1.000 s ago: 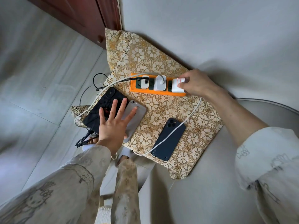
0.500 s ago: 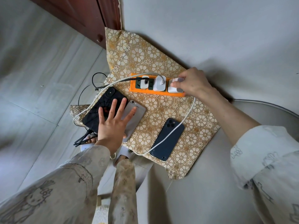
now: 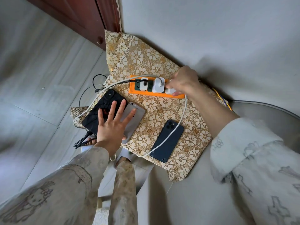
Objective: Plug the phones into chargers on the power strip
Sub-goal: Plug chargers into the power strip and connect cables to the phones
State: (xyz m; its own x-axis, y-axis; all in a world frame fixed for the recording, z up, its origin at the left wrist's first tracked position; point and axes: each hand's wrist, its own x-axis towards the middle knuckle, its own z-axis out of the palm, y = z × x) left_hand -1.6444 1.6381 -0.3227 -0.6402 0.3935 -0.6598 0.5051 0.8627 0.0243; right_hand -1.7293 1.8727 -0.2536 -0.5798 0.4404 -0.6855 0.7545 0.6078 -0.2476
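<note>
Three phones on patterned cloth (image 3: 151, 111), all camera side up. Left hand (image 3: 112, 125) flat, fingers (image 3: 122, 107) straight and spread, resting across black phone (image 3: 100, 111) and silver phone (image 3: 135, 119) near cloth's left edge, gripping neither. Right hand (image 3: 183, 82) at right end of orange power strip (image 3: 146, 93), fingers curled round white charger (image 3: 170, 91), thumb beneath, knuckles hiding charger's far side; whether fully seated, cannot tell. White cable (image 3: 184, 114) from that charger curving down across dark blue phone (image 3: 167, 141) to its lower end near cloth's front edge. Two further white chargers (image 3: 158, 86) seated in strip's middle sockets; braided cable (image 3: 113, 83) leading left from strip, looping round black phone's left side. Strip lying along cloth's far edge, close to grey wall (image 3: 211, 38). Bare cloth between silver phone and dark blue phone, and between strip and phones. Black cords (image 3: 82, 141) hanging off cloth's left edge over floor (image 3: 40, 78).
</note>
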